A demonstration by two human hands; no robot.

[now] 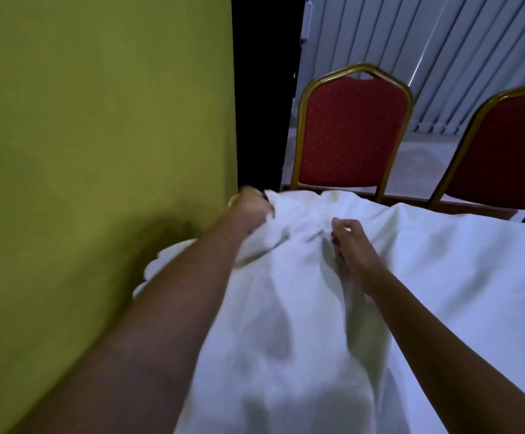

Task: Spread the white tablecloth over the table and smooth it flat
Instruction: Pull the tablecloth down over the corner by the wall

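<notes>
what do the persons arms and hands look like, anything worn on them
The left forearm and right forearm are bare: no sleeves, watch or gloves in view. The right hand seems to have dark-painted nails. The left hand is motion-blurred; a gold curve at its far edge may be a bangle or something behind it, I cannot tell which.
</notes>
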